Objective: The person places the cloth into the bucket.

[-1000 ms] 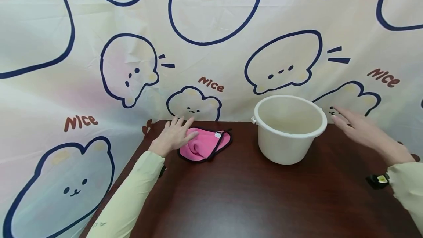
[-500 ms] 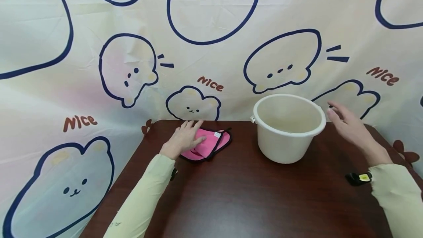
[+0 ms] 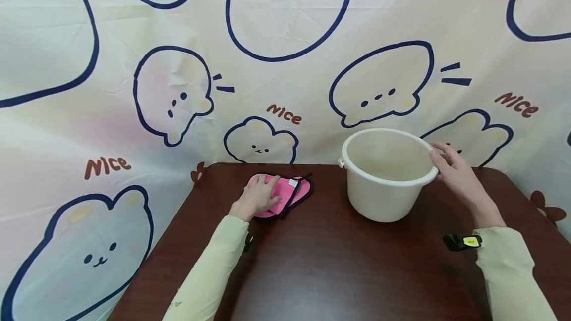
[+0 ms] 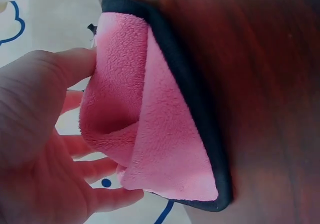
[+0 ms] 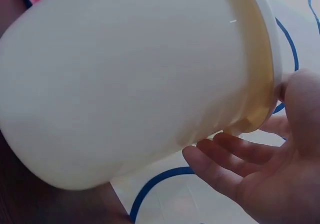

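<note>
A pink cloth (image 3: 287, 188) with black edging lies folded on the table's far side. My left hand (image 3: 255, 199) lies over its left part, fingers spread. In the left wrist view the thumb meets one side of the fluffy pink cloth (image 4: 167, 129), and the extended fingers reach along its lower side. To the right stands an upright white plastic bucket (image 3: 383, 204). At its right rim is my right hand (image 3: 459, 180). The right wrist view shows the thumb at the rim and loosely bent fingers beside the bucket wall (image 5: 125, 83).
The dark brown table (image 3: 330, 261) meets a pale backdrop (image 3: 276, 83) printed with cartoon bears. A small white handle knob (image 3: 341, 162) sticks out from the bucket's left side. Each wrist wears a small black device.
My left hand has moved right and down onto the pink cloth. My right hand has come left to the bucket's rim. Cloth and bucket stay in place.
</note>
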The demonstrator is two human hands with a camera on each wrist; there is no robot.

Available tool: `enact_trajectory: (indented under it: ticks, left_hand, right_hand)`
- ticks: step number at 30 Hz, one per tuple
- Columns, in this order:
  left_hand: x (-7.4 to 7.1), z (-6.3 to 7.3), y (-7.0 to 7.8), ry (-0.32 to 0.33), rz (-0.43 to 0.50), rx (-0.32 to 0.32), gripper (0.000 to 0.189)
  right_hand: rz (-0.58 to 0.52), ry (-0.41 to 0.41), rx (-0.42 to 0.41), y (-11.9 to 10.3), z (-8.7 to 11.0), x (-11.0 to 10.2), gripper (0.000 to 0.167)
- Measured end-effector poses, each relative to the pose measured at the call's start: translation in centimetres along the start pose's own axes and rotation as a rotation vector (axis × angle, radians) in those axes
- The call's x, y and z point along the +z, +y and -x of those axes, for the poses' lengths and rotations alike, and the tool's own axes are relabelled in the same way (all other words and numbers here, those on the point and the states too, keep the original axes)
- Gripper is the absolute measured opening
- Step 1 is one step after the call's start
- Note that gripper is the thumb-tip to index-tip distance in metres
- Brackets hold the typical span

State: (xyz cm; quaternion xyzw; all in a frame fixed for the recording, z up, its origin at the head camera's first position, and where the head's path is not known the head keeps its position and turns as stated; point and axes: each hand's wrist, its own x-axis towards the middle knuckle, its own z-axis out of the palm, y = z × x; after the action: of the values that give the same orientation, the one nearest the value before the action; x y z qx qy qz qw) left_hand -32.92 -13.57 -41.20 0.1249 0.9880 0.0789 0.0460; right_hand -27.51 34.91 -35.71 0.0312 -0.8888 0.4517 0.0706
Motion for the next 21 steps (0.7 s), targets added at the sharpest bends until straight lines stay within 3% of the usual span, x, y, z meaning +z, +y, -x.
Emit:
enact_trajectory:
  ticks: [12,21]
  left_hand:
    - [0.9,0.3,0.1,-0.066,0.054,-0.035,0.069]
    - [1.1,0.1,0.2,-0.053,0.037,-0.051,0.063]
  right_hand:
    - [-0.083,0.020,-0.037,0.1,0.4,0.6,0.064]
    - [-0.086,0.035,-0.051,0.0,0.6,0.7,0.063]
